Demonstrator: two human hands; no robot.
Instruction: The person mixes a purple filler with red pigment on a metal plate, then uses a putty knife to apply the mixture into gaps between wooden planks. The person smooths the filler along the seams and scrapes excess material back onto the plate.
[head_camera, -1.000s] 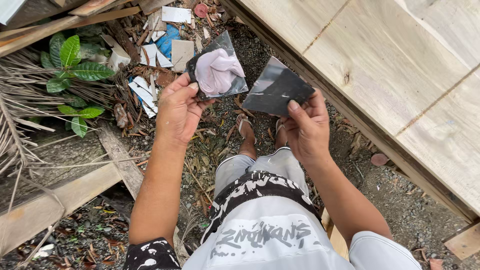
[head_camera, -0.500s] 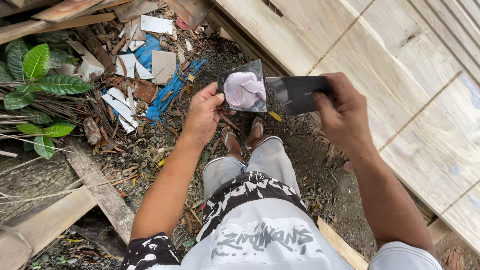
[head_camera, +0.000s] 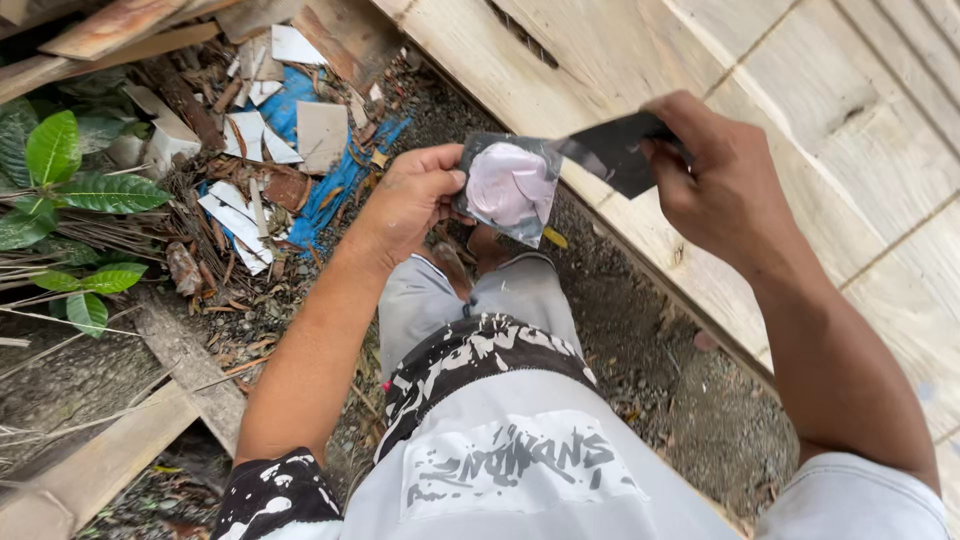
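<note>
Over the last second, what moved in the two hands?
The right hand carried its dark flat piece up and toward the plank wall, then back until its tip meets the board with the pale pink lump held by the left hand. Both grips stayed shut; the lump stayed on the board.

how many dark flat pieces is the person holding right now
2. The left hand holds a dark piece with pink putty heaped on it; the right hand holds a bare dark blade-like piece touching its edge.

2 hands (head_camera: 415, 195) (head_camera: 715, 175), 2 dark tile shards (head_camera: 510, 185) (head_camera: 615, 150), 1 leafy plant (head_camera: 70, 190)
</note>
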